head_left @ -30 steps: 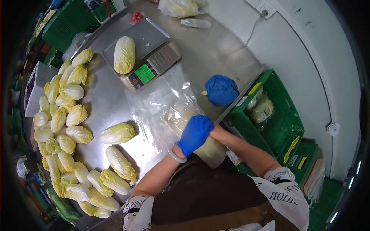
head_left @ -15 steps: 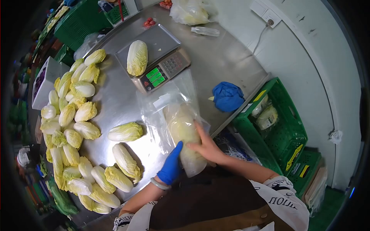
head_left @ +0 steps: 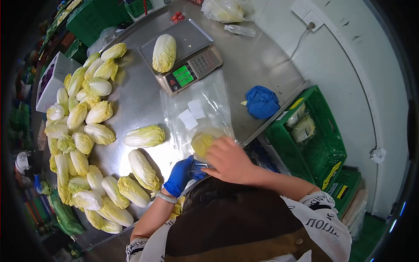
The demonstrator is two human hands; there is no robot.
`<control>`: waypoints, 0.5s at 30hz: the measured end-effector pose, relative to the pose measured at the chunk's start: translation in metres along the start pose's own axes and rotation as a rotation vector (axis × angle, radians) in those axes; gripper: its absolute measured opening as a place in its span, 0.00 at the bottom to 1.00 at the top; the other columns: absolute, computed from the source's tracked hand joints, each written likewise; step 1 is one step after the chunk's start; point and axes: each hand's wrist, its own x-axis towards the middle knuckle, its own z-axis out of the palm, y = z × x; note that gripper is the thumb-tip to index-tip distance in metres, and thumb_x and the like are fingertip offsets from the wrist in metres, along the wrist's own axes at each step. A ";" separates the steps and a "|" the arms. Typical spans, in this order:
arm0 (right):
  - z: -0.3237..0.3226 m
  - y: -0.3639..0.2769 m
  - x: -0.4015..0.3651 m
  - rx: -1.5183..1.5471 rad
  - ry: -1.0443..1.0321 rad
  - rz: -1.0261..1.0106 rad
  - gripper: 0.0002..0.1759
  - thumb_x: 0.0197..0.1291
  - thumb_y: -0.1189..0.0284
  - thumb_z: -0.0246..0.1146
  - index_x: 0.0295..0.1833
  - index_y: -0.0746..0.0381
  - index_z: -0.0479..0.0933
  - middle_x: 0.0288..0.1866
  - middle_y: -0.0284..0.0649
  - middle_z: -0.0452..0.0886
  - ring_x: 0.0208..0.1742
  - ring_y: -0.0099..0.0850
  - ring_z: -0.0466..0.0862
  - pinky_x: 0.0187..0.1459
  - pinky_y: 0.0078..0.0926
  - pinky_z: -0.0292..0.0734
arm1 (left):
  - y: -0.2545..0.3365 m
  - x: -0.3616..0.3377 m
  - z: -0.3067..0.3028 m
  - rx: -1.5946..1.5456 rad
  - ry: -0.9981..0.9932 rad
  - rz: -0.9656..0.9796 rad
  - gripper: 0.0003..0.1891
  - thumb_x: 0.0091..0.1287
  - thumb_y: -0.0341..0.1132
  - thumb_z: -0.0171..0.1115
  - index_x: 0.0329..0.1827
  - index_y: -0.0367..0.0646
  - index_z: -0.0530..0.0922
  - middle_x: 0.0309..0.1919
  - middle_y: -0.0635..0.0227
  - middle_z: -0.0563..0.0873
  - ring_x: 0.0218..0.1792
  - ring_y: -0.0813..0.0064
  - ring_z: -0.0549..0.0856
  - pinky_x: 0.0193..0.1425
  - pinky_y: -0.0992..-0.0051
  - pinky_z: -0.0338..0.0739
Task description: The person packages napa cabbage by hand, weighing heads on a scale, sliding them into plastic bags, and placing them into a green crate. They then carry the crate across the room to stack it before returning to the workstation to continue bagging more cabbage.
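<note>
A bagged napa cabbage is at the table's front edge, its yellow leafy end showing through clear plastic. My left hand, in a blue glove, is closed on the bag's plastic at the near side. My bare right hand curls over the right side of the bagged cabbage and hides much of it. Beyond both hands lie flat clear plastic bags with two white labels on them. Two loose napa cabbages lie left of my hands.
A scale with lit green displays carries one cabbage. Several cabbages are heaped along the left. A blue-wrapped bundle sits at right, near a green crate holding bagged produce. Small red tomatoes stand behind the scale.
The bagged cabbage has turned from lying lengthwise and moved closer to my body. My right hand has swung over it; my left hand shifted slightly left. Two labels now show on the flat bags.
</note>
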 end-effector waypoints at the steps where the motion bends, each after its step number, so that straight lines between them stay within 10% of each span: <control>1: -0.001 -0.001 0.000 0.010 0.038 -0.014 0.19 0.51 0.62 0.68 0.44 0.63 0.77 0.46 0.42 0.78 0.55 0.39 0.76 0.56 0.37 0.70 | -0.001 -0.003 0.007 -0.044 0.069 0.035 0.19 0.76 0.41 0.47 0.41 0.33 0.79 0.32 0.60 0.85 0.30 0.73 0.84 0.37 0.75 0.79; 4: -0.014 -0.004 0.003 0.046 0.154 -0.051 0.07 0.52 0.71 0.65 0.33 0.63 0.76 0.36 0.41 0.79 0.42 0.40 0.79 0.50 0.42 0.72 | 0.006 -0.013 0.006 -0.031 0.042 0.056 0.19 0.74 0.43 0.47 0.43 0.34 0.79 0.32 0.56 0.86 0.30 0.68 0.85 0.35 0.73 0.79; 7: -0.111 -0.042 -0.007 0.487 1.056 0.079 0.10 0.43 0.80 0.67 0.35 0.63 0.78 0.36 0.43 0.81 0.40 0.44 0.80 0.48 0.40 0.74 | 0.013 -0.025 -0.001 -0.061 -0.013 0.077 0.17 0.73 0.41 0.49 0.40 0.34 0.80 0.30 0.58 0.86 0.29 0.67 0.84 0.34 0.71 0.78; 9: -0.122 -0.047 -0.007 0.514 1.175 0.129 0.16 0.41 0.83 0.66 0.40 0.63 0.77 0.40 0.44 0.81 0.43 0.46 0.80 0.51 0.40 0.74 | 0.014 -0.025 -0.004 -0.067 -0.031 0.088 0.17 0.72 0.40 0.49 0.40 0.35 0.80 0.30 0.59 0.86 0.28 0.67 0.84 0.33 0.72 0.77; 11: -0.105 0.020 -0.020 -0.271 0.767 -0.020 0.21 0.42 0.84 0.65 0.47 0.63 0.76 0.45 0.44 0.81 0.50 0.48 0.80 0.57 0.40 0.73 | 0.008 -0.021 -0.011 -0.050 -0.075 0.067 0.16 0.72 0.40 0.49 0.40 0.35 0.80 0.30 0.60 0.86 0.29 0.67 0.84 0.33 0.72 0.77; 15: -0.006 0.073 -0.017 -0.327 0.114 0.111 0.28 0.47 0.78 0.69 0.57 0.64 0.73 0.51 0.45 0.81 0.62 0.41 0.74 0.67 0.36 0.63 | 0.006 -0.029 -0.008 -0.107 -0.020 0.111 0.16 0.72 0.40 0.50 0.41 0.36 0.80 0.30 0.60 0.86 0.31 0.67 0.85 0.33 0.72 0.77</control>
